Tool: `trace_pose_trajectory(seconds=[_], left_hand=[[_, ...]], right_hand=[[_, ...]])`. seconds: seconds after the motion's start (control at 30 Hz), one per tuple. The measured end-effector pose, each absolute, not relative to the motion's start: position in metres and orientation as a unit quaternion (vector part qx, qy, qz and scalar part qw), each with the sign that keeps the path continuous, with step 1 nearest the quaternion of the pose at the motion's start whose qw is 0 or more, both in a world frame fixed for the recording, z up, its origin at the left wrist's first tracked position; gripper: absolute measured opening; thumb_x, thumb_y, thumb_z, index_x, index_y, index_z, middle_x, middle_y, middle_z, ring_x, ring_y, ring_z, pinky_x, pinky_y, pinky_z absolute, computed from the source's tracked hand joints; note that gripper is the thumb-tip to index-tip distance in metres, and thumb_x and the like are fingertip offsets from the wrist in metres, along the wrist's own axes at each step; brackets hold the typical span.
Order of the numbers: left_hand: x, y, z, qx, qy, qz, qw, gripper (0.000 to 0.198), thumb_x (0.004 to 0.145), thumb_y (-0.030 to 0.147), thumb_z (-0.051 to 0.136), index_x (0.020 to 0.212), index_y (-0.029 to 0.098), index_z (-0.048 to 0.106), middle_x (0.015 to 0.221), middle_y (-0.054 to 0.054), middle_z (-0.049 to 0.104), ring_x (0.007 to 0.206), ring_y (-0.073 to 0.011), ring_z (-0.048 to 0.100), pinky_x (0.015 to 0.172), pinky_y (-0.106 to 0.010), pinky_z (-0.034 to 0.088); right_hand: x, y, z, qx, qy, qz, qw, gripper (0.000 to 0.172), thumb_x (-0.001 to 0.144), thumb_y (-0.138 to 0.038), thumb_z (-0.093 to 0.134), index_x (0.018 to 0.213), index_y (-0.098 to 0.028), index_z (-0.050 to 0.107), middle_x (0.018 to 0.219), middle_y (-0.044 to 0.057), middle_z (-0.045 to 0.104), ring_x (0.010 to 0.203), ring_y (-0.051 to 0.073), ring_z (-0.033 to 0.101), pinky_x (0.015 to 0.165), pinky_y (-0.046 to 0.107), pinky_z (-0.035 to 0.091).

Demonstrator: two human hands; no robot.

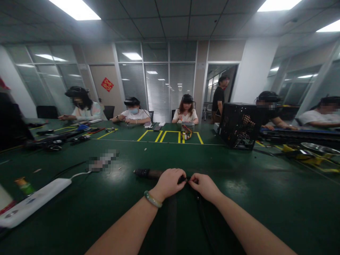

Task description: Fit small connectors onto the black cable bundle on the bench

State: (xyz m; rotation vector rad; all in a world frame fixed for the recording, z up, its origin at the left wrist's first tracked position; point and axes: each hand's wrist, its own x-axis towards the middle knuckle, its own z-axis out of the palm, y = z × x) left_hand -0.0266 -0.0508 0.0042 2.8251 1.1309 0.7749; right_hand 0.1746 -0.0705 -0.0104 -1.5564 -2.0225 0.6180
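Observation:
My left hand (170, 182) lies over the right part of a dark, tube-shaped thing (150, 174) on the table, its fingers curled around that end. The thing's narrower black tip points left; its exact kind is unclear. Close beside it, my right hand (205, 187) is closed in a pinch on a small dark end piece (187, 179) between the two hands. From there a thin black strap or cord (203, 219) runs down towards me. A wider dark band (171, 223) shows faintly below my left hand. The fingertips partly hide what they grip.
A white power strip (37, 202) lies at the left on the green table (138, 226). A black computer case (237, 125) stands at the back right. Yellow straps (300, 156) lie far right, cables and dark parts (58, 138) far left. Several people sit across the table.

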Motion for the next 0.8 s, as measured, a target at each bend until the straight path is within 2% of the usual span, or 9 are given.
trace_pose_trajectory(seconds=[0.17, 0.8], left_hand=[[-0.0272, -0.052, 0.0071, 0.906, 0.341, 0.25, 0.005, 0.009, 0.083, 0.024, 0.06, 0.092, 0.022, 0.061, 0.094, -0.001, 0.063, 0.088, -0.0179, 0.057, 0.081, -0.031, 0.041], [-0.0271, -0.0525, 0.0077, 0.907, 0.346, 0.241, 0.0, 0.012, 0.083, 0.024, 0.06, 0.095, 0.022, 0.062, 0.096, -0.001, 0.063, 0.09, -0.0177, 0.057, 0.082, -0.03, 0.041]], right_hand=[[0.1753, -0.0717, -0.0098, -0.568, -0.746, 0.237, 0.253, 0.014, 0.087, -0.03, 0.058, 0.086, -0.021, 0.069, 0.08, 0.0, 0.071, 0.07, 0.016, 0.064, 0.061, 0.023, 0.04], [0.1758, -0.0694, -0.0116, -0.57, -0.746, 0.232, 0.254, 0.015, 0.086, -0.032, 0.058, 0.084, -0.021, 0.068, 0.079, 0.0, 0.07, 0.07, 0.016, 0.063, 0.061, 0.023, 0.041]])
